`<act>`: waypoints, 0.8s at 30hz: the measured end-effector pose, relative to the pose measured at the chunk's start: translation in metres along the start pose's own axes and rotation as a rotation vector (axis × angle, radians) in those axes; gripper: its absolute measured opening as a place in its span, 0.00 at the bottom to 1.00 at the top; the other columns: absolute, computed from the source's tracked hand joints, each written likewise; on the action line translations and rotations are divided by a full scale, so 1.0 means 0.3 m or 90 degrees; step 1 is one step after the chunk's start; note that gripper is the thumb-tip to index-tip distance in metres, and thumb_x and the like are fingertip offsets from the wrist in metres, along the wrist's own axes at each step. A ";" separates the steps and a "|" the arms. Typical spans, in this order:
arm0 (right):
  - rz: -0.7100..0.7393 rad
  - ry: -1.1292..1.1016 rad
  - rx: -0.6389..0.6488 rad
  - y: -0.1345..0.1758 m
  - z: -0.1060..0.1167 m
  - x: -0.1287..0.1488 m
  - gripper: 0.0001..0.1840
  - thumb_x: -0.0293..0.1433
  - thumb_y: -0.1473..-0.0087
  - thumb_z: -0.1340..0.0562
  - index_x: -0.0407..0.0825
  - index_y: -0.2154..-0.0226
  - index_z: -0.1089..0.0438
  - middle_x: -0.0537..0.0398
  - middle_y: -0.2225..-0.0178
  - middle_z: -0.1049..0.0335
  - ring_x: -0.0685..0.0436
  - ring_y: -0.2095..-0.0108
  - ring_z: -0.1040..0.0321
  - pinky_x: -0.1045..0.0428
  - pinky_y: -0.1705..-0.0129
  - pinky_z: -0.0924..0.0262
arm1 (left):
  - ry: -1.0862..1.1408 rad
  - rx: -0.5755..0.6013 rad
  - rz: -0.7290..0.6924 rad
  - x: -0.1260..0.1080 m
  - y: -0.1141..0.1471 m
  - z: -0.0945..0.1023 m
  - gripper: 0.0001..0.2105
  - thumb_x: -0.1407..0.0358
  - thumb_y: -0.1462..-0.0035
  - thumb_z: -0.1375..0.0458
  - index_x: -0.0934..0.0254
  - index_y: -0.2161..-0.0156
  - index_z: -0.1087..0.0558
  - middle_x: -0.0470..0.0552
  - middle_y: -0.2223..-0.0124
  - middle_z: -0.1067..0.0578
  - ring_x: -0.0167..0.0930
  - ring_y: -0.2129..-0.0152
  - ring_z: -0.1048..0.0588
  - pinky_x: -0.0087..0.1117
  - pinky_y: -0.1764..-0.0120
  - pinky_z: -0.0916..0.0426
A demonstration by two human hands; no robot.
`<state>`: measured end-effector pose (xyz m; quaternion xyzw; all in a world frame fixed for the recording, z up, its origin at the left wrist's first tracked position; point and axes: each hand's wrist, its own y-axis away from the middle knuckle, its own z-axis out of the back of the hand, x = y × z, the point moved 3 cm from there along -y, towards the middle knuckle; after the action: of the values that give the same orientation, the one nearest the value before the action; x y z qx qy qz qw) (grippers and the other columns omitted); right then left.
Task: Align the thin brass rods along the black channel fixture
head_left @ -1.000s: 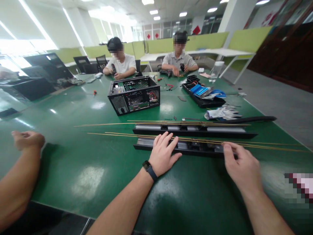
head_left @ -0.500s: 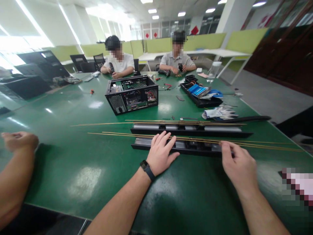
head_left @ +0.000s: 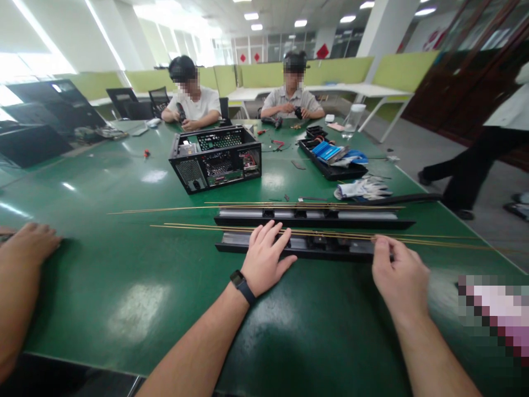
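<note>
My left hand (head_left: 266, 262), with a dark watch at its wrist, rests with fingers spread across the near black channel-shaped rail (head_left: 330, 256) and the thin brass-coloured rods (head_left: 198, 226) lying along it. At the rail's right end, thumb and forefinger of my right hand (head_left: 400, 275) are pinched together on the rods, which run on past it to the right. The exact grip at the fingertips is partly hidden. Just behind and parallel lies a second black rail (head_left: 314, 223) with more thin rods (head_left: 165, 210) along its top.
An open black computer case (head_left: 219, 165) stands beyond the rails. Right of it are a black tray (head_left: 343, 171) with blue items and white work gloves (head_left: 363, 189). Another person's hand (head_left: 31, 242) rests at the left. Two people sit opposite; someone walks at the far right.
The view has shifted slightly, while both my hands keep their places on the rods and rail. The hand at the left has flattened, and a walking person has appeared at the right.
</note>
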<state>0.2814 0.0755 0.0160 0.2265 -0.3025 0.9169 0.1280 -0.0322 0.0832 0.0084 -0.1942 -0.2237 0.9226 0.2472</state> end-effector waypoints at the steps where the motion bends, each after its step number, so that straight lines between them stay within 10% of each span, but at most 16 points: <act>1: -0.016 -0.002 -0.004 -0.001 0.001 -0.005 0.30 0.49 0.32 0.49 0.49 0.52 0.19 0.39 0.56 0.17 0.29 0.51 0.24 0.36 0.46 0.33 | 0.000 0.001 0.000 0.000 0.000 0.000 0.29 0.56 0.31 0.35 0.58 0.29 0.31 0.62 0.28 0.30 0.48 0.27 0.36 0.59 0.27 0.42; 24: 0.008 -0.005 0.019 0.004 -0.006 0.009 0.29 0.50 0.32 0.49 0.51 0.54 0.20 0.41 0.58 0.18 0.30 0.53 0.24 0.36 0.47 0.34 | 0.008 0.000 0.005 -0.003 -0.001 0.001 0.29 0.55 0.32 0.35 0.57 0.29 0.31 0.61 0.28 0.29 0.48 0.27 0.36 0.59 0.27 0.42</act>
<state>0.2779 0.0758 0.0155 0.2303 -0.2910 0.9212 0.1173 -0.0316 0.0830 0.0090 -0.2006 -0.2218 0.9222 0.2450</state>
